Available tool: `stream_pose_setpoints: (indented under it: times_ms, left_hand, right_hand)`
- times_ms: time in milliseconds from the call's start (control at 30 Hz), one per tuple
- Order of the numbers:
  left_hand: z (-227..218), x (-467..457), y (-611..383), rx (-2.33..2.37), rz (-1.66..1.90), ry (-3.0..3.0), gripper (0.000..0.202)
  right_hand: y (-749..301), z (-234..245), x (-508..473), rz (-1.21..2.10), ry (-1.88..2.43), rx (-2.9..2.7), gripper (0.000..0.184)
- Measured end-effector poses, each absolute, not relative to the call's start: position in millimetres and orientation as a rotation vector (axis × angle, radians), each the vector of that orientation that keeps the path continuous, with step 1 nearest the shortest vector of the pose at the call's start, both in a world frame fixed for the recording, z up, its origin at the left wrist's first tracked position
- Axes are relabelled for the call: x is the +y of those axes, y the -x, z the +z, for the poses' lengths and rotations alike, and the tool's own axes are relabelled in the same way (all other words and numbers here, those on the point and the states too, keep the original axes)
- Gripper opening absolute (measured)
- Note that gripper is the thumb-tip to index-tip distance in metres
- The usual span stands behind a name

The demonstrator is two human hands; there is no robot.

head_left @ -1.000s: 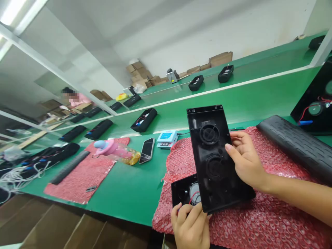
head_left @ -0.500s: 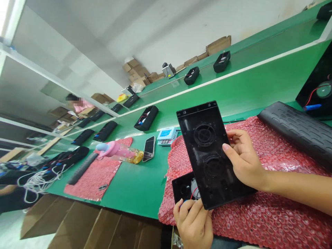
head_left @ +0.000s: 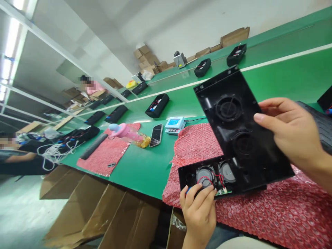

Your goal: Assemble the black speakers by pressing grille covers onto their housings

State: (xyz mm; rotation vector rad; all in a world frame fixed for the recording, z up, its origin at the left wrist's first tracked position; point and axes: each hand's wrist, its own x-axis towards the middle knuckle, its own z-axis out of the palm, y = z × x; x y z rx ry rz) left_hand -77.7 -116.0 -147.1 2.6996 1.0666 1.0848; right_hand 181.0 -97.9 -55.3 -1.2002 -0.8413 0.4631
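Note:
My right hand grips the right edge of a black plastic cover panel with two round grilles, held tilted up off the pad. Below it lies an open black speaker housing on the red bubble wrap, showing two round speaker drivers and red wires. My left hand rests at the housing's near edge, fingers curled onto the wires and a small blue part.
A green conveyor bench carries a phone, a small blue-screen meter, a pink bottle, another red pad and several black housings. Cardboard lies under the bench. Two other people are at the far left.
My right hand has lifted and swung the cover panel up and to the right, uncovering the speaker drivers in the housing. The view has turned to the left. My left hand stays at the housing's edge.

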Motion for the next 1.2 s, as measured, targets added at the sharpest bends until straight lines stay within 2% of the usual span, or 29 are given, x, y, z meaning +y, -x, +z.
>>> stream_pose_setpoints:
  times_ms: [200,267,367,467,800,967,1033,1100,1133,1200]
  left_hand:
    - [-150.1,-118.8,78.1,1.080,1.086,-2.702,0.024]
    - [-149.2,-118.3,78.5,1.079,1.077,-2.718,0.024]
    - [-147.0,-116.3,78.9,1.066,1.069,-2.748,0.021]
    - [-146.0,-114.9,78.8,1.066,1.075,-2.751,0.021]
    - [-149.7,-117.2,79.6,1.088,1.082,-2.714,0.022]
    - [-144.5,-118.1,78.0,1.063,1.020,-2.762,0.022]
    - [-139.4,-123.0,66.1,1.080,1.187,-2.766,0.042]
    - [-132.5,-130.9,49.5,1.109,1.518,-2.743,0.067]
    - [-128.3,-135.4,41.7,1.114,1.724,-2.725,0.071]
    - [-119.3,-143.9,32.7,1.091,1.956,-2.741,0.062]
  right_hand:
    - [-221.8,-42.0,-108.1,-0.346,1.645,-1.337,0.023]
    - [-233.1,-49.0,-104.3,-0.502,1.836,-1.574,0.025]
    - [-243.7,-65.7,-91.9,-0.377,2.141,-1.713,0.025]
    - [-247.0,-76.6,-81.7,-0.168,2.236,-1.735,0.024]
    - [-230.6,-46.0,-103.5,-0.249,1.781,-1.284,0.018]
    - [-209.9,-38.6,-110.9,-0.113,1.589,-1.075,0.021]
    - [-196.2,-38.9,-114.7,-0.021,1.508,-1.028,0.020]
    - [-180.1,-40.5,-121.5,0.090,1.462,-1.039,0.019]
    - [-172.1,-41.5,-126.3,0.148,1.449,-1.078,0.018]
    - [-158.4,-44.2,-138.6,0.239,1.432,-1.204,0.017]
